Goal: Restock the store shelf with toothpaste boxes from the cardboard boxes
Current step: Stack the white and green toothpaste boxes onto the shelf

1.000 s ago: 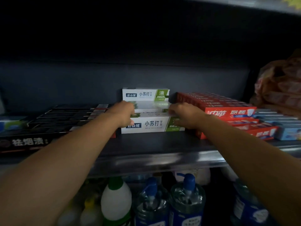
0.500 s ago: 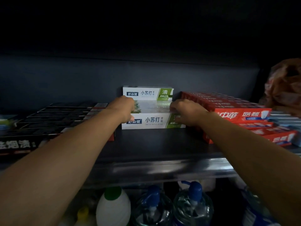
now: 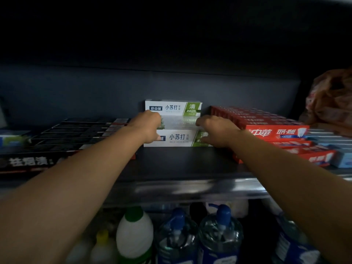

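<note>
White-green toothpaste box [image 3: 177, 138] farther back than before, both hands [image 3: 150, 126] clasping its ends

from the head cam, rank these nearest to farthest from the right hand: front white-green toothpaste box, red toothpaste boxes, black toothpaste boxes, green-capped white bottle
1. Front white-green toothpaste box: touched by the right hand.
2. Red toothpaste boxes: immediately right of it.
3. Black toothpaste boxes: far left, beyond the left hand.
4. Green-capped white bottle: lower shelf, left.

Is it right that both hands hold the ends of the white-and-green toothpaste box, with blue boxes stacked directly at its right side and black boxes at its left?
Not quite. In the head view the boxes directly right of the white-and-green toothpaste box are red boxes, not blue. The rest stands: left hand and right hand are at its ends, black boxes on the left.
</note>
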`<state>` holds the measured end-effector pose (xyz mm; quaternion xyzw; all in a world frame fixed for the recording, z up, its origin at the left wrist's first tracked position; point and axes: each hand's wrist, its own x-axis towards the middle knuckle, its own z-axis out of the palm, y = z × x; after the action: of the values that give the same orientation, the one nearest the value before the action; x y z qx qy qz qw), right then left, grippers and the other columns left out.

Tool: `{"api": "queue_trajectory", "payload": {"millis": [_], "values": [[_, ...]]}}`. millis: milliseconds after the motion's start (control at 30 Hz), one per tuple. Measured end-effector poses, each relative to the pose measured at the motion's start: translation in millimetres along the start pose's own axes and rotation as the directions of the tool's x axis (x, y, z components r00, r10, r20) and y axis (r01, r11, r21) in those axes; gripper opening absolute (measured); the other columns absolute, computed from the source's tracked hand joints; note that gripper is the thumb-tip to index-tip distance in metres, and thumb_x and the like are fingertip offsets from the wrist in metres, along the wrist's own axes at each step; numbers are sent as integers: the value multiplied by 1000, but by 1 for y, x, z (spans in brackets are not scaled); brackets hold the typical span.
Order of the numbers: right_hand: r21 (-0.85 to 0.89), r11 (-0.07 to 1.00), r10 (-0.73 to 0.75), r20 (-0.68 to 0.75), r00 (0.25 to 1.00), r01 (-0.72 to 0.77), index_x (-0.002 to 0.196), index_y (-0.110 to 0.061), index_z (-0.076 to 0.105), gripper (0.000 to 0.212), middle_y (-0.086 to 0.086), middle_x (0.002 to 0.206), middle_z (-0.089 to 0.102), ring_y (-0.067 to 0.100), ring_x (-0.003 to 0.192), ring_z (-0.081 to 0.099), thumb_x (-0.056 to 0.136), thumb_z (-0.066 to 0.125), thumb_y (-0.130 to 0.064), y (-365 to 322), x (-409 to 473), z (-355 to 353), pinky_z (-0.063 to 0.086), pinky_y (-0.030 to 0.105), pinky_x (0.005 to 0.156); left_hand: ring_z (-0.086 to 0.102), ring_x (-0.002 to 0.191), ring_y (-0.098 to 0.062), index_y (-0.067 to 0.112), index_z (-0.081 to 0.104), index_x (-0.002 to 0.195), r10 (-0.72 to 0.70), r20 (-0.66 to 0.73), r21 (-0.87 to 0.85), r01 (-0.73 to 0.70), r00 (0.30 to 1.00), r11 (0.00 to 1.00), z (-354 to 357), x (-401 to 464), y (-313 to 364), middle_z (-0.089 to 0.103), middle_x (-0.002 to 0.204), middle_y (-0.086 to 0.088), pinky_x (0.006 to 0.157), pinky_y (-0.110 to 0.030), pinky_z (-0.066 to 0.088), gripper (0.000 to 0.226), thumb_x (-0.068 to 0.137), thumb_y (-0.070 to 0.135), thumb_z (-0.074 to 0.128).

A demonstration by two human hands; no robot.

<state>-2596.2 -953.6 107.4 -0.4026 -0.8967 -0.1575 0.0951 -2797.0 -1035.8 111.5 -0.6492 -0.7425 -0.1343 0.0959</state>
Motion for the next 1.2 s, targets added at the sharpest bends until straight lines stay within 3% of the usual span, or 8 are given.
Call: {"api": "queue_trajectory", "payload": {"millis": [200, 400, 533, 733, 900, 1067, 1200], "values": [[22, 996, -85, -62, 994, 87, 135, -20, 45, 50, 4, 137, 47, 25, 124, 46, 88, 60, -25, -31, -46, -15, 48, 42, 93, 57, 112, -31, 12, 63, 124, 80, -8, -48, -80, 997, 996, -16, -45, 14, 58, 127, -13, 94, -38, 49, 51, 77, 28, 78], [45, 983, -175, -22, 984, 176, 136, -18, 43, 49, 4, 139, 45, 24, 125, 46, 88, 54, -18, -67, -103, -21, 46, 37, 93, 57, 111, -25, 14, 62, 127, 161, 73, -89, -154, 984, 984, -25, -111, 22, 59, 129, -8, 93, -35, 49, 56, 76, 30, 79], [38, 976, -215, -25, 976, 215, 129, -15, 47, 48, 6, 130, 48, 25, 121, 47, 84, 59, -23, -87, -134, -17, 47, 38, 86, 62, 98, -23, 13, 70, 108, 214, 144, -38, -211, 966, 977, -17, -156, 15, 68, 111, -7, 83, -40, 54, 44, 72, 36, 80], [36, 940, -336, -70, 939, 339, 125, -6, 54, 54, 14, 136, 47, 34, 119, 49, 75, 67, -19, -115, -173, 1, 46, 42, 90, 62, 98, -24, 15, 69, 110, 262, 125, -49, -258, 957, 965, -7, -207, 10, 68, 108, -7, 81, -40, 54, 44, 72, 37, 79], [128, 898, -425, -2, 905, 421, 125, -4, 53, 52, 15, 126, 53, 34, 112, 52, 77, 67, -18, -151, -210, 34, 50, 43, 81, 62, 99, -26, 11, 68, 112, 256, 291, -89, -240, 922, 967, 30, -253, 2, 67, 110, -10, 80, -40, 54, 48, 71, 35, 80], [271, 878, -447, 169, 878, 395, 137, -9, 44, 59, 12, 132, 50, 29, 119, 47, 83, 64, -23, -185, -246, 91, 46, 43, 90, 63, 93, -22, 12, 66, 110, 228, 477, -117, -197, 849, 974, 92, -297, -14, 68, 106, -8, 77, -37, 55, 48, 70, 35, 80], [328, 874, -461, 329, 824, 358, 138, -11, 43, 57, 11, 133, 48, 27, 120, 45, 86, 61, -24, -208, -267, 146, 43, 38, 93, 62, 90, -18, 16, 66, 103, 235, 582, -175, -162, 778, 971, 139, -327, -24, 67, 104, -5, 72, -30, 52, 35, 75, 33, 77]]}}
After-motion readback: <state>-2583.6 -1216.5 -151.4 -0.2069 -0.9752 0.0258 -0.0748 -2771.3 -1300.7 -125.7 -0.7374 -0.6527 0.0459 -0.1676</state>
